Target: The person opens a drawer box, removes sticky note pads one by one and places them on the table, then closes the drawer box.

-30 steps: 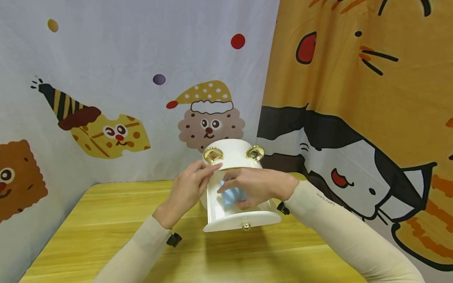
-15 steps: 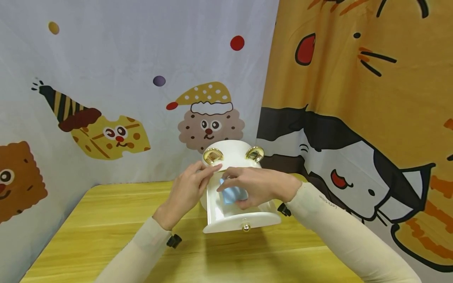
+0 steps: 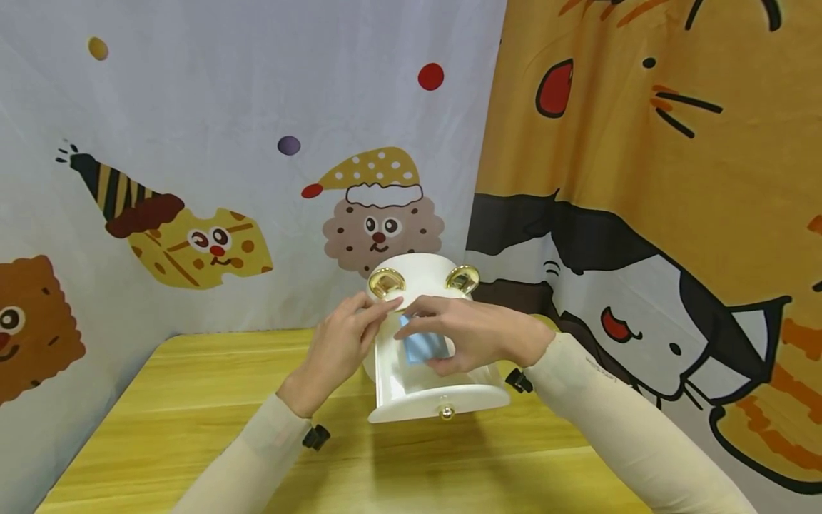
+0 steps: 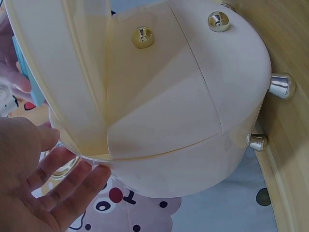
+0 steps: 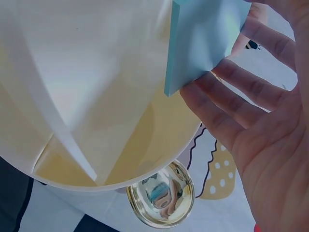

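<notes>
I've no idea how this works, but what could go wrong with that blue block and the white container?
The blue block could slip, as the right hand seems to hold it only by its edges. A corner of it might also bump the white container, since it is held right by the opening. And the container could shift or tip if the left hand, which touches it, pushes too hard: it stands on small shiny feet.
</notes>
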The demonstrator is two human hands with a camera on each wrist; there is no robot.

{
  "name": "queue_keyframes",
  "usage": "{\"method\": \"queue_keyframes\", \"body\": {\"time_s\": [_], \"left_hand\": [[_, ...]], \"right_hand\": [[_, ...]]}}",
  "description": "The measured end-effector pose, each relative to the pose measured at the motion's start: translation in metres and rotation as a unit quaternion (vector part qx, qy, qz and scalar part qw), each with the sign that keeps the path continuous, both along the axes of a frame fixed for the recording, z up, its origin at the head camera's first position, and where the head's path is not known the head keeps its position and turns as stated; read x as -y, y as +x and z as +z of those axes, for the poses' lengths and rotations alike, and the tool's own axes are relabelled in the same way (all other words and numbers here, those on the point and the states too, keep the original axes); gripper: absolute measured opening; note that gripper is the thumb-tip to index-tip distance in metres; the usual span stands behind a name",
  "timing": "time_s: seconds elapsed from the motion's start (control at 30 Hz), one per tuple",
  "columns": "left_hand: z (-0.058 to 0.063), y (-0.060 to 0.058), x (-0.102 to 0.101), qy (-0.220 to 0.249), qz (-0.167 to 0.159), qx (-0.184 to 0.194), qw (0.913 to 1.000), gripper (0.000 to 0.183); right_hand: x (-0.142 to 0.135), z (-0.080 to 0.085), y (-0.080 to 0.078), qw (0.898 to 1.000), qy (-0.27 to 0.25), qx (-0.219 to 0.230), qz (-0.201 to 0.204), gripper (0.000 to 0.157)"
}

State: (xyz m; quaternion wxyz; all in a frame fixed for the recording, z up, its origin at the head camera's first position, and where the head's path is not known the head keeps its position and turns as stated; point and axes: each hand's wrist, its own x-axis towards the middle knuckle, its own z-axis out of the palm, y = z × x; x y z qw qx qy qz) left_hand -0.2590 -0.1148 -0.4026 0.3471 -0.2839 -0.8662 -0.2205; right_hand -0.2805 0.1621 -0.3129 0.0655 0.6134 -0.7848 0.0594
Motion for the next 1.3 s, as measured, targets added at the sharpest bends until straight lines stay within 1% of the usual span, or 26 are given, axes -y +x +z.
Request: {"method": "queue_keyframes", "body": {"time_s": [0.37,0.63,0.8,0.97,1.1,1.3], "left_hand": [[0.0,-0.001,0.001,-0.003,0.001,0.0,1.0,0.041],[-0.001,0.0,0.001,-0.008,0.001,-0.005,1.0,0.041],[0.0,-0.001,0.001,-0.009,0.0,-0.014,0.9999,0.041],[0.0,-0.001,0.0,-0.005,-0.001,-0.018,0.9998,0.041],[0.0,-0.002,0.0,-0.003,-0.001,-0.016,0.9999,0.041],[-0.001,-0.001,-0.001,0.0,0.0,-0.006,1.0,0.041]], "right_hand": [[-0.005,0.002,0.001,0.999,-0.045,-0.015,0.011,0.054],[-0.014,0.007,0.006,0.997,-0.074,-0.02,-0.005,0.056],[-0.023,0.006,0.007,0.996,-0.085,-0.028,-0.016,0.055],[-0.033,0.002,0.008,0.995,-0.089,-0.02,-0.036,0.055],[-0.042,0.0,0.006,0.994,-0.099,-0.019,-0.044,0.057],[-0.054,0.0,0.004,0.993,-0.109,-0.034,-0.042,0.057]]}}
